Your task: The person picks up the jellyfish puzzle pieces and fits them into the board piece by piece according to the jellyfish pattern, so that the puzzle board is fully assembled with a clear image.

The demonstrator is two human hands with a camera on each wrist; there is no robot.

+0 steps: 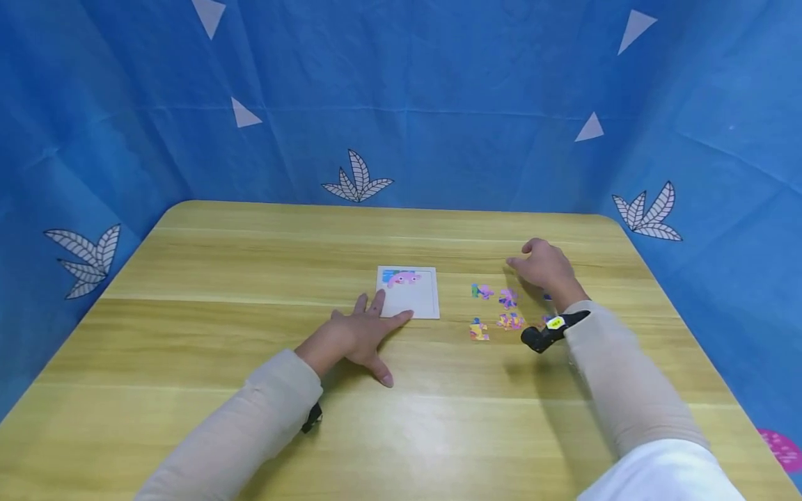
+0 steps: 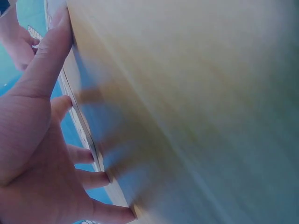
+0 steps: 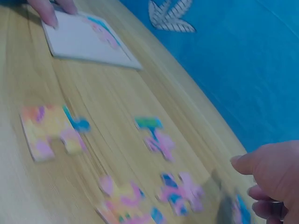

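Note:
A white puzzle board [image 1: 416, 299] lies on the table, with a pink cartoon picture filled in along its upper left part. My left hand [image 1: 360, 335] is spread over the table, its fingertips at the board's left and near edges. To the board's right lie several loose jigsaw pieces, among them a yellow corner piece [image 3: 50, 127], a green-and-pink piece [image 3: 158, 137] and a pink-and-blue piece [image 3: 180, 192]. My right hand [image 1: 545, 268] hovers just beyond these pieces, fingers loosely bent and nothing visible in them. Another piece [image 3: 242, 211] shows below its fingers in the right wrist view.
The wooden table [image 1: 188, 299] has its far edge against a blue cloth backdrop [image 1: 438, 139] with white leaves and triangles. A black wrist camera [image 1: 551, 332] on my right forearm partly covers pieces beneath it.

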